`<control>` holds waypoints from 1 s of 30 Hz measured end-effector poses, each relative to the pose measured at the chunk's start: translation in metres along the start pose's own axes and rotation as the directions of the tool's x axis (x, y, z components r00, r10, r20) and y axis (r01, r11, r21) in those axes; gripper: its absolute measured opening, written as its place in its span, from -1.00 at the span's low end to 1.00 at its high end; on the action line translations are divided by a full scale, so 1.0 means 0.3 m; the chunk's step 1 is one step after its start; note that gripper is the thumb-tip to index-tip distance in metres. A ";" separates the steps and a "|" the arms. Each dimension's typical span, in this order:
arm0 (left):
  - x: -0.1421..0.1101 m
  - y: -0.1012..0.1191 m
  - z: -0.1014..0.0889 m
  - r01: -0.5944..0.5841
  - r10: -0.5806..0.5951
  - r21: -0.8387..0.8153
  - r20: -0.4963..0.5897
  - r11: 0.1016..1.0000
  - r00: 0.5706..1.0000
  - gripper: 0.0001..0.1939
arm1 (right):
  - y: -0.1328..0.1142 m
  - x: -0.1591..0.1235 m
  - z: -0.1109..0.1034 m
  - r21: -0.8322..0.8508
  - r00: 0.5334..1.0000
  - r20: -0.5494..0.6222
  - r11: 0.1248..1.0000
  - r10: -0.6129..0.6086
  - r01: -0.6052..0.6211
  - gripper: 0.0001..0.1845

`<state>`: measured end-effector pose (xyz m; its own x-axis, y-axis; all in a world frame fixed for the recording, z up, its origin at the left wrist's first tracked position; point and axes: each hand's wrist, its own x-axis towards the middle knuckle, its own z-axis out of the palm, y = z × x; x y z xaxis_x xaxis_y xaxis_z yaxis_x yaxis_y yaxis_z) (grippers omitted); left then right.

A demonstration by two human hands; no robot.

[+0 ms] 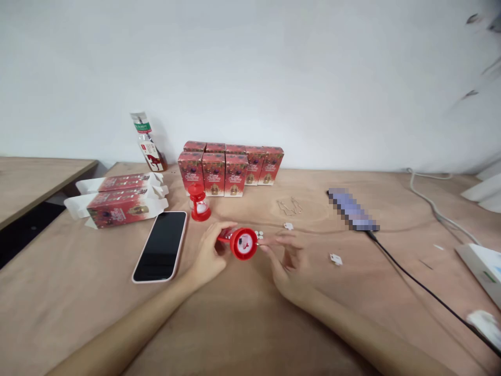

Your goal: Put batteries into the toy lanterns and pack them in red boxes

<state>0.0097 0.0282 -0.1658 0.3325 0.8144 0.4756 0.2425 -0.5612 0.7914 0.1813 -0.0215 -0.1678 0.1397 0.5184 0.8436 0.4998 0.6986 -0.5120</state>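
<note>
My left hand [209,256] is closed around a small red toy lantern [245,244], tipped on its side. The lantern's round base faces me, with a white inside and a small dark part in it. At the base's right edge, my right hand [289,266] has its thumb and index finger pinched together; whatever is between them is too small to name. Just behind lie several small white discs [259,235]. Another red lantern [200,207] stands upright beyond my left hand.
Several red printed boxes [214,175] stand near the wall. Two opened boxes [117,206] lie at left, near a bottle [151,149] and a phone [160,248]. Thin metal loops [289,206] and white tags [335,259] lie at right, before a second phone [352,209] on a black cable [415,279].
</note>
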 end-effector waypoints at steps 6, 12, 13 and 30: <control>-0.006 0.013 0.004 -0.018 0.013 0.066 0.070 0.998 0.997 -0.59 | -0.022 0.001 0.022 -0.093 0.999 0.035 0.995 -0.028 0.031 -0.81; -0.007 0.012 0.004 -0.004 -0.001 0.061 0.071 0.998 0.997 -0.59 | -0.018 -0.004 0.023 -0.054 1.000 0.021 0.999 -0.009 0.010 -0.79; -0.007 0.013 0.003 0.009 -0.013 0.056 0.070 0.998 0.997 -0.59 | -0.013 -0.007 0.021 -0.047 1.000 0.017 0.999 0.005 -0.004 -0.79; 0.006 0.017 0.000 0.085 -0.089 -0.124 -0.027 0.989 0.996 -0.58 | 0.158 0.004 -0.032 -0.449 0.897 0.443 0.865 -0.003 0.225 -0.88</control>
<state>0.0114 0.0267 -0.1609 0.2849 0.8647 0.4138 0.1553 -0.4676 0.8702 0.2133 0.0075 -0.1895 -0.2546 0.6812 0.6864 0.8475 0.4991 -0.1809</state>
